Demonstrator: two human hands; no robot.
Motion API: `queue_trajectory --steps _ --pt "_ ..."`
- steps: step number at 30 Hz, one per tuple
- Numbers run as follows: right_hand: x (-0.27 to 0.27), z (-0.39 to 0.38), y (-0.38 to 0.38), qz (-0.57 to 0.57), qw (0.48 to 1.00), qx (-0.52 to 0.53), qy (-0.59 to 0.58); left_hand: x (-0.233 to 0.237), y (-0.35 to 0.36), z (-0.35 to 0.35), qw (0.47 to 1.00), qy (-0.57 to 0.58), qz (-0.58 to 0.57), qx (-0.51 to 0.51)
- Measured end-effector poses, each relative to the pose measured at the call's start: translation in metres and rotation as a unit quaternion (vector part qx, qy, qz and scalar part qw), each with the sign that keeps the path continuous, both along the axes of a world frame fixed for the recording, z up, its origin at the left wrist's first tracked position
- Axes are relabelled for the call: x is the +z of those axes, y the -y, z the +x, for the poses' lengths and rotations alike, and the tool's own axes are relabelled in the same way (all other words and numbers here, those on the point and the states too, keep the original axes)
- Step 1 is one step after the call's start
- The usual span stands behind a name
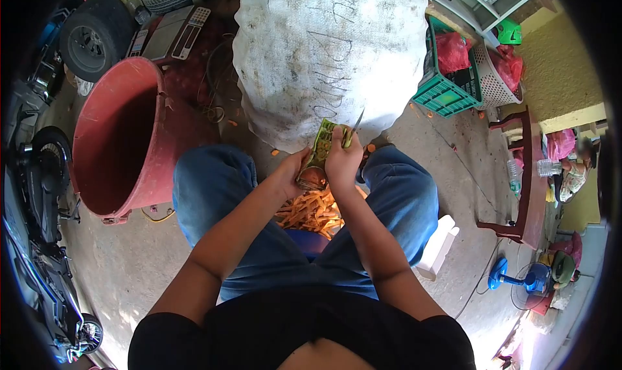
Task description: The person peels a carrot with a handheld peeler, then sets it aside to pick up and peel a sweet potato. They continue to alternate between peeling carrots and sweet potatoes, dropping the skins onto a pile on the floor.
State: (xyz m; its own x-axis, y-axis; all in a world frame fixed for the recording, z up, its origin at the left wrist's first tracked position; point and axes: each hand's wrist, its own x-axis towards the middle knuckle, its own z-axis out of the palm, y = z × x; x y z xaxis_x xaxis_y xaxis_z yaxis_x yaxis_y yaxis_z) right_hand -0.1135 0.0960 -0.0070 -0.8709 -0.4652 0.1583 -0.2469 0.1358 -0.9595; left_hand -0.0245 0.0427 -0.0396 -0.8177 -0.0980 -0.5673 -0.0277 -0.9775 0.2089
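Observation:
My left hand (293, 174) is closed on the lower edge of a flat, packet-like object (322, 141) with a green and yellow pattern. Its lower end looks reddish brown; what it is exactly I cannot make out. Closed around a knife (357, 121), my right hand (343, 157) rests against the packet's right side. The blade points up and to the right, and a yellow-green bit of the handle shows. Below both hands, between my knees, a blue basin (304, 242) holds a heap of orange strips (310, 213). My forearms hide part of the basin.
A large white woven sack (330, 59) with handwriting stands right in front of me. To the left are a red tub (116, 143), a wheel (91, 36) and a motorcycle (42, 234). At right sit a green crate (447, 91), a wooden bench (528, 182) and a blue fan (518, 279).

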Motion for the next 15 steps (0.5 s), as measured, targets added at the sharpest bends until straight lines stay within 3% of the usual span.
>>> queue_trajectory --steps 1,11,12,14,15 --pt "0.002 0.0 -0.001 0.009 1.0 0.004 0.007 0.005 -0.002 0.0 0.999 0.048 -0.002 0.024" --pt "-0.001 -0.005 -0.001 0.009 1.0 0.005 -0.016 0.009 0.0 -0.002 0.998 0.055 -0.006 0.02" --pt "-0.006 -0.009 0.0 0.009 1.0 0.005 -0.016 0.009 0.004 0.001 0.998 0.015 -0.052 -0.018" --pt "-0.02 -0.027 0.002 0.004 0.988 -0.057 -0.142 0.007 0.002 0.003 0.993 -0.026 -0.097 -0.054" --pt "-0.028 -0.055 0.001 0.076 0.984 -0.118 -0.106 0.003 -0.005 0.006 0.984 -0.003 -0.137 -0.112"
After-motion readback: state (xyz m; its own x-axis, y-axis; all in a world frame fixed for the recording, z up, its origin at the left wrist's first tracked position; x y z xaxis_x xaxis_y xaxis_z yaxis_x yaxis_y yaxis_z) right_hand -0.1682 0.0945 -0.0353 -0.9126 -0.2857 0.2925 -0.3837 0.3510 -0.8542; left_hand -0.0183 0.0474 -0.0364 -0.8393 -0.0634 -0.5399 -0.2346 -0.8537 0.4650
